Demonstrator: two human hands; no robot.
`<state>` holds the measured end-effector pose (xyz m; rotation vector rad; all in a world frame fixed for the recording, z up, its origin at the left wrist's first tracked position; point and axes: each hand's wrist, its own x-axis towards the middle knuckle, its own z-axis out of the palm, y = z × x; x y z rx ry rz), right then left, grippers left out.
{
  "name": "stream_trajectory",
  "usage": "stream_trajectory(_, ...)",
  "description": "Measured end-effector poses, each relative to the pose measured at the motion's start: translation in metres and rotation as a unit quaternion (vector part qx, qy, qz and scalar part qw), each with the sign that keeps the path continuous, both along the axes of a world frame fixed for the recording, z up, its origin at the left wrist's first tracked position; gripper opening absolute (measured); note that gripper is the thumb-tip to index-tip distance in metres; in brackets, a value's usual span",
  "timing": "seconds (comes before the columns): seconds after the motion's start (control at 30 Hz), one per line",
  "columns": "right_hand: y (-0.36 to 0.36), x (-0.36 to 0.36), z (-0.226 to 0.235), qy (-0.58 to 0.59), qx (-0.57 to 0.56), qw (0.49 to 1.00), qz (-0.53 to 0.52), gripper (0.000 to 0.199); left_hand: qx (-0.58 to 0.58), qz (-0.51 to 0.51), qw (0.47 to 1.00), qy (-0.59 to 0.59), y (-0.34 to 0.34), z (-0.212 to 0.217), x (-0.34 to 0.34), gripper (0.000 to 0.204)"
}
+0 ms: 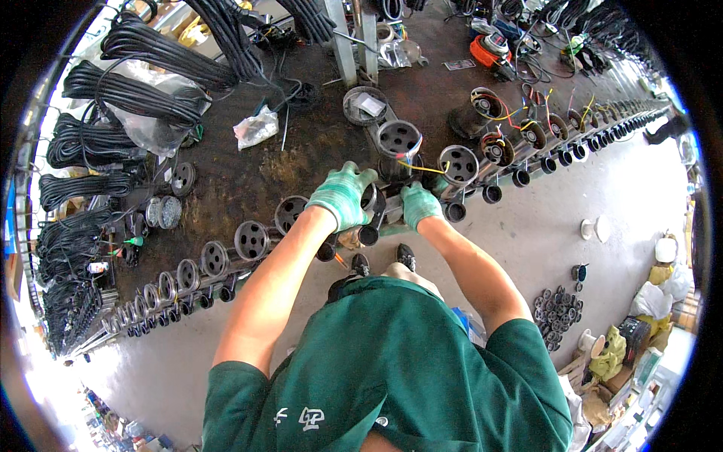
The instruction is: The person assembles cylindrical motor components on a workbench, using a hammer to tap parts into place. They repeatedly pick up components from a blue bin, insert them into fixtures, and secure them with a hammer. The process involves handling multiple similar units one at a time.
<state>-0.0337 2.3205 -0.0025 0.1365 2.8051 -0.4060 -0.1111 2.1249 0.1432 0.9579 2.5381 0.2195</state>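
My left hand (pixel 343 197), in a green-and-white work glove, is wrapped over a round metal housing (pixel 369 197) with a holed end at the bench's near edge. From its near side a black tube outlet (pixel 368 236) sticks out. My right hand (pixel 420 205), gloved alike, is closed at the edge just right of it; whatever its fingers hold is hidden. Beyond the hands stands a cylinder with a holed black cap (pixel 398 138), coloured wires at its side. Right of my right hand is another capped housing (pixel 459 164), a yellow wire reaching toward it.
Rows of similar housings (pixel 251 239) line the dark workbench (pixel 218 181) edge both ways. Coiled black cables (pixel 143 98) lie at left. Open cylinders with wires (pixel 497 148), scissors (pixel 533 98) and a red-orange tool (pixel 489 50) lie to the right. Black parts (pixel 557 313) lie on the floor.
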Motion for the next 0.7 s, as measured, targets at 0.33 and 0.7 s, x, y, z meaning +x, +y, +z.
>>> stream_trajectory(0.33, -0.024, 0.028, -0.028, 0.053, 0.044, 0.998, 0.007, 0.021, -0.010, -0.011, 1.000, -0.008, 0.003, 0.010, -0.001, 0.084)
stream_trajectory(0.7, -0.025, 0.041, -0.045, 0.044, 0.034, 0.998, -0.008, 0.024, -0.033, -0.048, 0.998, -0.016, 0.001, 0.016, -0.005, 0.084)
